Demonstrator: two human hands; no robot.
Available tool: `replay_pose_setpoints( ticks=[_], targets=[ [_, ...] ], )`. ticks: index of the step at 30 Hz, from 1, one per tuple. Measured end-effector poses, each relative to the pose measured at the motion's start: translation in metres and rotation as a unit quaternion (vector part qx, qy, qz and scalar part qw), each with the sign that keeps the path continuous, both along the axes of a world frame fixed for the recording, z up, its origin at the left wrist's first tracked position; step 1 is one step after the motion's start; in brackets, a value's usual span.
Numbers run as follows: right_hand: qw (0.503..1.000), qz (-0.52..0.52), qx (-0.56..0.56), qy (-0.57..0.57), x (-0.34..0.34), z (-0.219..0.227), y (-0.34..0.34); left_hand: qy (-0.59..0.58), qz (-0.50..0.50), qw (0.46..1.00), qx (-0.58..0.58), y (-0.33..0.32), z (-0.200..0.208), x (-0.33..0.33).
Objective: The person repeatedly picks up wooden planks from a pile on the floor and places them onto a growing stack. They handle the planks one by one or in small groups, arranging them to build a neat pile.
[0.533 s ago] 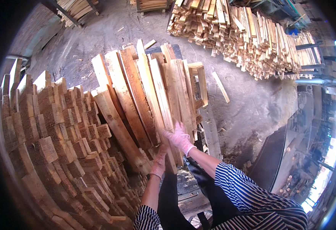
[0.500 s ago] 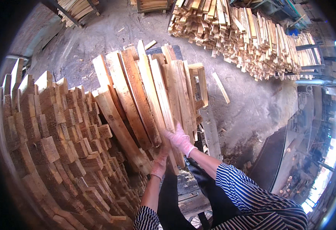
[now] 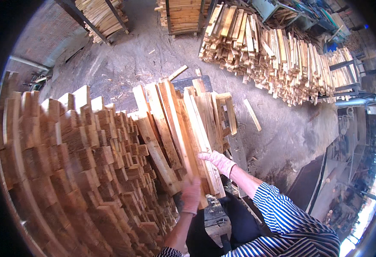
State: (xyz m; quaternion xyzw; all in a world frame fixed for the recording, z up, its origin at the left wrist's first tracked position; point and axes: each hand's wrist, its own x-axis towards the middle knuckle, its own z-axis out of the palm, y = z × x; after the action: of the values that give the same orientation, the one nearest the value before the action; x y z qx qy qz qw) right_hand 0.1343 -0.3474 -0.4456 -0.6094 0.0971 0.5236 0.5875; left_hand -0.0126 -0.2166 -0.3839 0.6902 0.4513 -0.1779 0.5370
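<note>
Both my hands wear pink gloves and work at the near ends of long, rough-sawn wooden planks. My left hand [image 3: 191, 195], slightly blurred, is closed about the lower end of an orange-toned plank [image 3: 177, 124]. Higher up and to the right, my right hand [image 3: 218, 162] grips a paler plank [image 3: 200, 124] from its right side, the fingers lying across it. These planks rest on a loose pile, slanting away from me. Another broad plank [image 3: 157, 150] leans at the pile's left. The undersides of the held planks and some fingertips are hidden.
A tall stack of wooden blocks [image 3: 81, 171] crowds the left side. A large heap of planks [image 3: 273, 60] lies at the far right, with racked wood [image 3: 183, 17] at the back. A single stick [image 3: 252, 115] lies on the concrete floor [image 3: 123, 64]. Metal pipework [image 3: 361, 102] stands right.
The view has tilted and swung left, so the pile sits further right and lower. My left hand has slid to the lower plank end; my right hand has shifted along the planks' right side.
</note>
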Motion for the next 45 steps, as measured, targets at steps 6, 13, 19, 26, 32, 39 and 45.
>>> replay_pose_setpoints(
  ticks=[6,13,19,26,32,39,45],
  targets=[
    [0.957,-0.105,0.031,0.268,-0.011,0.11,-0.039,-0.044,0.08,0.986,-0.137,-0.007,0.109,-0.019],
    [0.933,-0.137,0.083,0.322,-0.05,0.148,-0.07,0.048,0.034,0.996,-0.067,-0.034,0.199,-0.046],
    [0.984,-0.048,-0.033,0.168,-0.037,0.142,-0.017,0.026,0.318,0.781,-0.537,-0.052,0.097,-0.057],
    [0.97,0.169,-0.176,-0.007,-0.005,0.149,0.001,0.014,0.235,0.841,-0.487,-0.055,0.134,-0.023],
    [0.978,0.115,-0.105,0.136,0.006,0.208,-0.016,0.021,0.301,0.775,-0.555,-0.061,0.23,0.0],
    [0.98,0.101,-0.13,0.111,0.037,0.118,0.058,-0.118,0.317,0.805,-0.487,0.01,0.057,0.037],
    [0.997,0.068,-0.024,0.018,-0.011,0.122,-0.005,-0.089,0.289,0.854,-0.423,-0.014,0.092,0.03]
  ],
)
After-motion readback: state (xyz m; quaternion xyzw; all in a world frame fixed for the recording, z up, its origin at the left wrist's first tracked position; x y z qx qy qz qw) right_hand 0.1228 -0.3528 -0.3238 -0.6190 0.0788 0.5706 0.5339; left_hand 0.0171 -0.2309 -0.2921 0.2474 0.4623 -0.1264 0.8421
